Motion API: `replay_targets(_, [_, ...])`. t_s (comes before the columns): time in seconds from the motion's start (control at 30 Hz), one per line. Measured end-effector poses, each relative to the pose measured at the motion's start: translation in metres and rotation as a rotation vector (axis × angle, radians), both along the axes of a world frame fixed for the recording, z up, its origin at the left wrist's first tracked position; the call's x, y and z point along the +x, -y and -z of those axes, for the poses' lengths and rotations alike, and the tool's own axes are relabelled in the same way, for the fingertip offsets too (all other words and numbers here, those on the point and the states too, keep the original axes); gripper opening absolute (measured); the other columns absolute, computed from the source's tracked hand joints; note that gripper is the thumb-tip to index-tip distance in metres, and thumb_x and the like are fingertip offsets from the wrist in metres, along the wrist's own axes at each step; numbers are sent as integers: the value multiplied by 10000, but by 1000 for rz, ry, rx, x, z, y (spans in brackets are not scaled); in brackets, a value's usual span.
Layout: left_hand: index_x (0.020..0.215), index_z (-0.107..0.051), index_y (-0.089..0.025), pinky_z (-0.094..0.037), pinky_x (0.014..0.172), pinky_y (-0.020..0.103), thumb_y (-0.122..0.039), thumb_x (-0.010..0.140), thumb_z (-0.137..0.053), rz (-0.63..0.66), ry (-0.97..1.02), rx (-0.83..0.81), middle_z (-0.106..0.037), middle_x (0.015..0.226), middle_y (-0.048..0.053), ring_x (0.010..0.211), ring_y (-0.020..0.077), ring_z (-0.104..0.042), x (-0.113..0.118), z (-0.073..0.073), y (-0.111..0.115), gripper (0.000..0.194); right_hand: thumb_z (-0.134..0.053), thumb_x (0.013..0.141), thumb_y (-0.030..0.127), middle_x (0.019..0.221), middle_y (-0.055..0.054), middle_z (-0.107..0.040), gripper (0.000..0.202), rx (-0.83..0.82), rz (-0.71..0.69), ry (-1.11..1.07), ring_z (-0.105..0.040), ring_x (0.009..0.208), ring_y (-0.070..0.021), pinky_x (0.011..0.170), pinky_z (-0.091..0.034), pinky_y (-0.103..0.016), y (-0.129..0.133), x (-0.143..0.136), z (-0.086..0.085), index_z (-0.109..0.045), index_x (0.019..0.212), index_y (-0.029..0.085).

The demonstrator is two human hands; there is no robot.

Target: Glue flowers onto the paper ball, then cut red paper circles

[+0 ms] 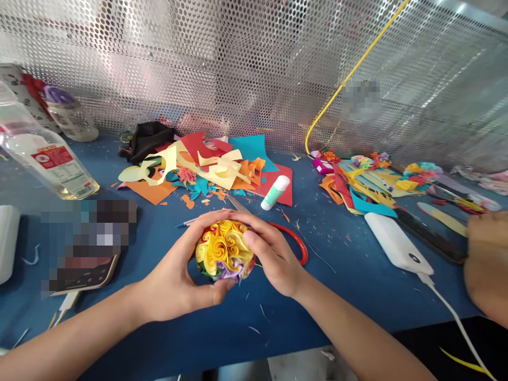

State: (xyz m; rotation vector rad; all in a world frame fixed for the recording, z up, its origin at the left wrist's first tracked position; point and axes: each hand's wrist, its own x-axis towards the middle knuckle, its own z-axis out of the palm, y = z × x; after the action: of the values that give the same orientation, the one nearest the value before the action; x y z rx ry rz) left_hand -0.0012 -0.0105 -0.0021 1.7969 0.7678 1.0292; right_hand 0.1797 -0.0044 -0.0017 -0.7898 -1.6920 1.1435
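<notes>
Between my two hands is a paper flower ball (224,246), made of curled yellow, cream, purple and red paper with some green at its lower left. My left hand (180,270) curves round its left side, thumb underneath and fingers over the top. From the right, my right hand (273,251) closes on it with the thumb resting on its upper right. Behind my right hand lies a pair of scissors with a red handle (304,246), partly hidden. A glue stick (275,192) stands tilted just beyond my hands.
Cut paper scraps (210,164) lie in a heap at the back. A bottle of clear liquid (51,153) and a phone (93,248) are at the left. To the right are a white power bank (399,243), small paper flowers (420,174) and another person's hand (488,264).
</notes>
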Motion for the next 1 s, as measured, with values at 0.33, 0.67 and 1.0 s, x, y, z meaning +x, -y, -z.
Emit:
replay_targets(0.33, [1258,-404,-251,-384,998,364,-213,663,-691,-34,39,-96,-425,1320,80,1158,279,-463,2,-6,4,663,-536,837,378,1184,-30,-568,372,-59,-28,68,-532,1088,-216,909,-462,-390,1,4,-7,-504,1195,280])
replay_targets(0.67, [1287,-346,-296,-417,969,300,-177,670,-687,77,-6,-40,-346,1375,60,1214,270,-407,-10,-11,2,715,-574,827,327,1141,2,-600,293,-235,-216,-119,-567,1047,-181,853,-501,-346,-9,15,-12,-569,1120,302])
replay_targets(1.0, [1274,-369,-301,-305,1054,418,-167,670,-670,37,-91,114,-376,1344,62,1271,297,-310,-9,-6,0,689,-548,811,277,1241,-30,-533,421,49,-59,223,-569,1032,-207,831,-514,-363,1,14,-15,-464,1223,290])
